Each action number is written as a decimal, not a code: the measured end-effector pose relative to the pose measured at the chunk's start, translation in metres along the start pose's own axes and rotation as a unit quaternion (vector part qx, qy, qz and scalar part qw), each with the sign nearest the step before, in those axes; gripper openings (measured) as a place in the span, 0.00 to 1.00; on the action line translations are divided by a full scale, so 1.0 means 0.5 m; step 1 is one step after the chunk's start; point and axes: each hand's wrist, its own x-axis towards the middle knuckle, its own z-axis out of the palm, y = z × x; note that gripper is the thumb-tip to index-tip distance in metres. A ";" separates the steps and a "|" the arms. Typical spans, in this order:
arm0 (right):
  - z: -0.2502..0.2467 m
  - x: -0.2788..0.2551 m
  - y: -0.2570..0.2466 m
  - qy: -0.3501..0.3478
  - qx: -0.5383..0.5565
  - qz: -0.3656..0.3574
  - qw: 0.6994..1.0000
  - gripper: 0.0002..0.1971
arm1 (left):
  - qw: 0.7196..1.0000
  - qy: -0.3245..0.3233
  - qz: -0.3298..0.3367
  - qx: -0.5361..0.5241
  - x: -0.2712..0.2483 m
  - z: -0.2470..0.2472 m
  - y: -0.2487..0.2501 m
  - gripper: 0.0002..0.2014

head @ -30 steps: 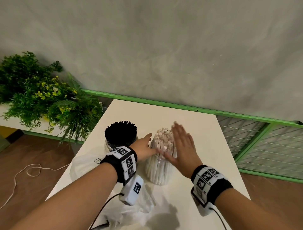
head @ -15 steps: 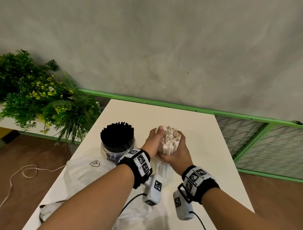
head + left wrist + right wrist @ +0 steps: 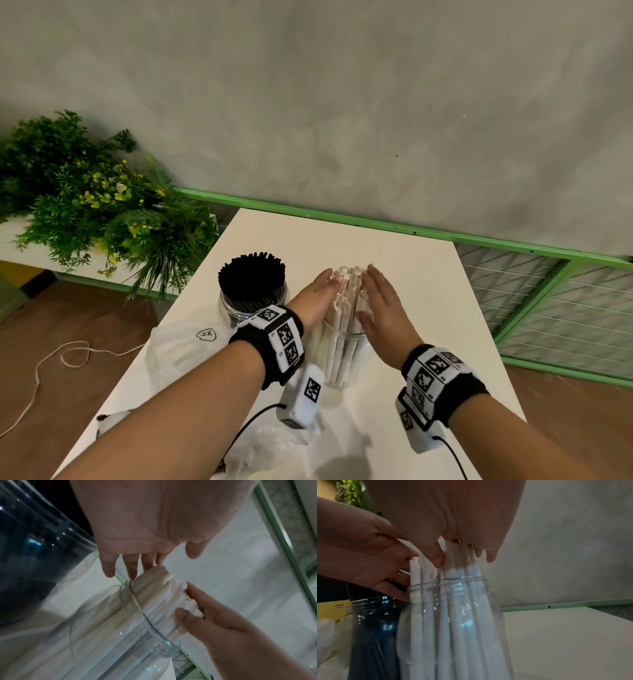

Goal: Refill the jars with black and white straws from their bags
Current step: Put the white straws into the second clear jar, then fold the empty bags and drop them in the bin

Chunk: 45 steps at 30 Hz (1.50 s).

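A clear jar (image 3: 343, 363) packed with white straws (image 3: 347, 291) stands mid-table. My left hand (image 3: 313, 296) lies flat against the bundle's left side and my right hand (image 3: 382, 305) against its right side, fingers straight. The left wrist view shows the left fingers (image 3: 130, 568) touching the white straws (image 3: 159, 585) above the jar rim (image 3: 150, 626), with the right hand (image 3: 214, 615) opposite. Seen from the right wrist, the right hand (image 3: 445, 513) presses the straw tops (image 3: 453, 563) and the left hand (image 3: 368, 554) sits at the jar's neck. A second jar of black straws (image 3: 251, 291) stands to the left.
Crumpled clear plastic bags lie on the white table (image 3: 428, 308), one (image 3: 181, 346) left of the jars and one (image 3: 270, 442) near the front edge. A green plant (image 3: 85, 212) stands off the table's left. A green rail (image 3: 376, 226) and grey wall are behind.
Half a second ago both hands cupped the white straw tops with curled fingers. Now the fingers are straightened and the hands lie flat against the bundle's sides.
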 end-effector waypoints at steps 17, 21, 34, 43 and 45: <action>0.002 0.089 -0.058 -0.102 -0.241 0.043 0.964 0.31 | 0.999 0.031 0.013 -0.013 -0.101 -0.139 -0.009 0.16; 0.000 0.053 -0.118 0.055 -0.106 -0.026 0.992 0.27 | 0.993 0.090 0.077 0.009 -0.150 -0.221 -0.011 0.10; 0.163 -0.175 -0.242 -0.236 0.269 0.441 0.823 0.14 | 0.959 0.096 -0.264 -0.048 -0.249 -0.393 -0.224 0.27; 0.145 -0.192 -0.261 0.076 0.198 0.267 0.940 0.05 | 0.974 0.092 -0.191 -0.084 -0.278 -0.387 -0.212 0.05; 0.125 -0.192 -0.287 0.127 0.174 0.192 0.957 0.13 | 0.980 0.100 -0.144 -0.093 -0.284 -0.379 -0.193 0.07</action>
